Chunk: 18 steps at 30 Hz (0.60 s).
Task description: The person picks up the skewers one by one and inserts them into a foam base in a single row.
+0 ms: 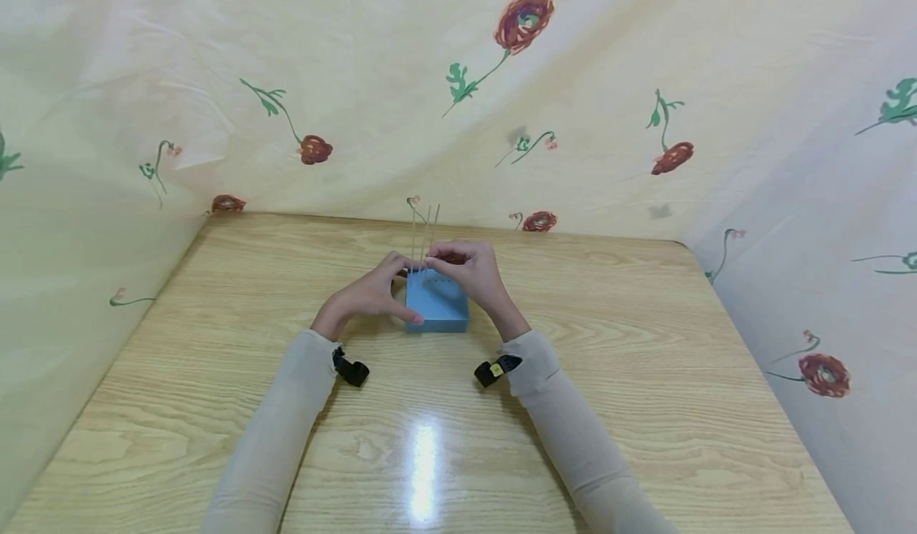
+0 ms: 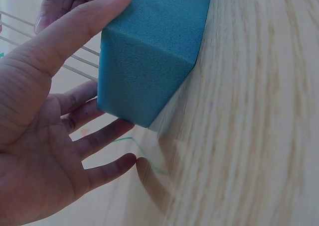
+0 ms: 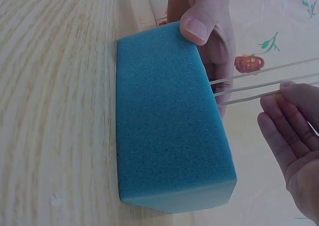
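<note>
A blue foam block [image 1: 438, 303] lies on the wooden table, with a row of small dark holes in its top. Three thin pale sticks [image 3: 227, 80] stand in it near its far left corner. My left hand [image 1: 367, 289] holds the block from the left, thumb at the front edge and fingers toward the back. Between thumb and forefinger, my right hand [image 1: 474, 273] pinches one stick [image 3: 244, 100] a little above the foam. That stick's lower end meets the block in the right wrist view; how deep it goes is hidden.
The wood-grain table [image 1: 616, 359] spreads out around the block. A flowered cloth [image 1: 372, 80] hangs behind and along both sides of it. Black camera straps [image 1: 351, 368] are on both wrists. Light glares on the tabletop in front.
</note>
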{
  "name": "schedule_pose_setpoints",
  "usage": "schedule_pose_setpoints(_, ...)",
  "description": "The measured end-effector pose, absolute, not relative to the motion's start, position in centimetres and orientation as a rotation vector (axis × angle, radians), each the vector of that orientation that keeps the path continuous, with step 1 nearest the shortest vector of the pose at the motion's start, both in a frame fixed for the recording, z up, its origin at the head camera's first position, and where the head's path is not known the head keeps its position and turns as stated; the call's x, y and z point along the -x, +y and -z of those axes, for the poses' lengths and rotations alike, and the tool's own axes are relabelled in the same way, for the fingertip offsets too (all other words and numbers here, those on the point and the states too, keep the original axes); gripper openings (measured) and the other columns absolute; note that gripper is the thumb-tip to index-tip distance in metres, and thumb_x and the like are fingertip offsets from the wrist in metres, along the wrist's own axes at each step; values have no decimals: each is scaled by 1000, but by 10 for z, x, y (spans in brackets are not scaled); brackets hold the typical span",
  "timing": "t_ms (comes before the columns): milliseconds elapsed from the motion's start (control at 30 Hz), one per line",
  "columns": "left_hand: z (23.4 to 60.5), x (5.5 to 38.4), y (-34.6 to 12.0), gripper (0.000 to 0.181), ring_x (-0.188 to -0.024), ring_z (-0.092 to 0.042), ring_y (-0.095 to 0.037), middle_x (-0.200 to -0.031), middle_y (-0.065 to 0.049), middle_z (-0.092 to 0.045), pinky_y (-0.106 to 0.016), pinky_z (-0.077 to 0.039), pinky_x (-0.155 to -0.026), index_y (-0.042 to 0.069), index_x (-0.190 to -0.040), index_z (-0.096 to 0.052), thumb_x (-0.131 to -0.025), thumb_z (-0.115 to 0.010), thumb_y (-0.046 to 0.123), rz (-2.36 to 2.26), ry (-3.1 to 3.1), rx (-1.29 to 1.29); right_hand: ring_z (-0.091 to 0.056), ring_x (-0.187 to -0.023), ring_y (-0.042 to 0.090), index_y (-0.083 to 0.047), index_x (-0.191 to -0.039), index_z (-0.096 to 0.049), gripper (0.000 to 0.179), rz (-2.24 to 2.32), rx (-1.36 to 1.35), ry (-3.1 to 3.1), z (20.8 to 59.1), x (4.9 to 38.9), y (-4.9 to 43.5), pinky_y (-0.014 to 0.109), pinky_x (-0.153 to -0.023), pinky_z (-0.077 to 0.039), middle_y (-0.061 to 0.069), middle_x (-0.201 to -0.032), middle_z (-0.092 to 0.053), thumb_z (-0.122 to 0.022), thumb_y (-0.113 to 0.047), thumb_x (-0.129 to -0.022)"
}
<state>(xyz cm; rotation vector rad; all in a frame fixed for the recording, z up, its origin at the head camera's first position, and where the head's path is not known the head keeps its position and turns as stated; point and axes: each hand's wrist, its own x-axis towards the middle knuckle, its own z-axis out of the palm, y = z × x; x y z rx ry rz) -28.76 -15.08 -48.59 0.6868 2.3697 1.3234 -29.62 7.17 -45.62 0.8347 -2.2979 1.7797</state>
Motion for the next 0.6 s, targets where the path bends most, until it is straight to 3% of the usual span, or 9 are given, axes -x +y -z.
schedule_pose_setpoints(300,486,288,-150,88,-141,-36,-34,-145,-12,-36,-55,-32,-118,10,-147,-44,-76,-92,27,-1329,2367,-691,-74,-80,30,3,-95,-80,10,-1783,-837,-2295,458,298,72,24,-70,-58,20,-94,-77,-77,-6,-90)
schedule_pose_setpoints(600,486,289,-149,88,-141,-35,-31,-147,-9,-35,-53,-33,-119,14,-148,-44,-76,-93,29,-1333,2355,-675,-73,-80,14,5,-97,-79,10,-1742,-841,-2325,455,298,73,22,-71,-59,22,-96,-76,-76,-2,-90)
